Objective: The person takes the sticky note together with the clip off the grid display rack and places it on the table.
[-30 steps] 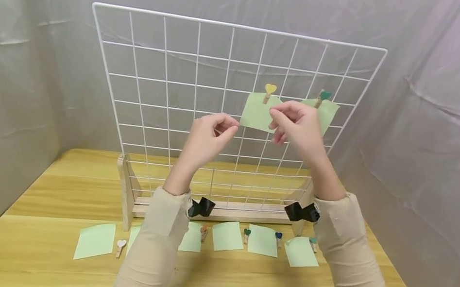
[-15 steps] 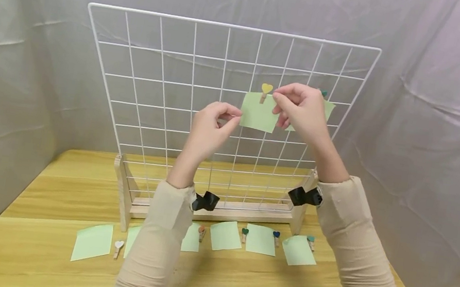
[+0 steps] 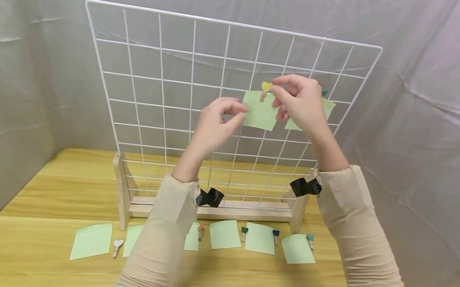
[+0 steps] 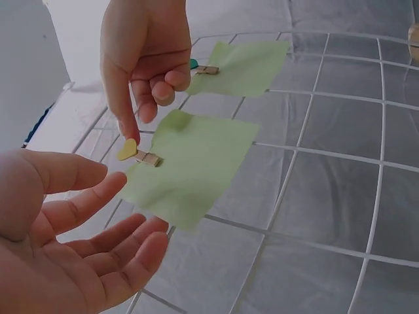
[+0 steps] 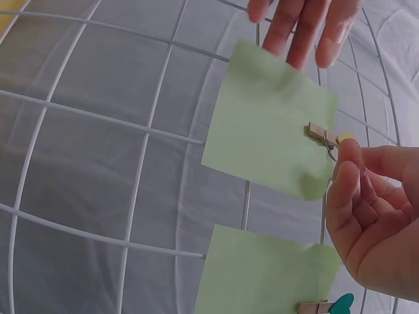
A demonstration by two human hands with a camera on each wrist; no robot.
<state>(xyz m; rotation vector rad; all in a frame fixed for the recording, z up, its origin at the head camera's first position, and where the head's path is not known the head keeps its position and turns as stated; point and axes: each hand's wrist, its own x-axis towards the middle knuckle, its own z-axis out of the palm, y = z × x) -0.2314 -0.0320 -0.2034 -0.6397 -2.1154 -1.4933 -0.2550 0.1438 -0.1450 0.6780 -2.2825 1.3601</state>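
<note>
A green paper note (image 3: 260,113) hangs on the white wire grid (image 3: 168,81), held by a small wooden clothespin with a yellow heart (image 3: 266,87). My right hand (image 3: 302,102) pinches the heart end of that clothespin between thumb and index finger, seen closely in the right wrist view. At the note's left edge is my left hand (image 3: 220,121); its fingers are loosely bent, and in the left wrist view thumb and index stand apart with nothing between them. A second green note (image 4: 242,69), clipped by a teal-heart clothespin (image 4: 208,69), hangs to the right, partly behind my right hand in the head view.
The grid stands in a wooden base (image 3: 247,212) on a wood-grain table (image 3: 51,187). In front lie several green notes (image 3: 91,242) with heart clothespins between them, one white (image 3: 116,248). My left forearm covers part of this row. Grey cloth (image 3: 22,85) surrounds the table.
My right hand has risen from the right side of the note to the yellow-heart clothespin. My left hand has moved slightly up along the note's left edge.
</note>
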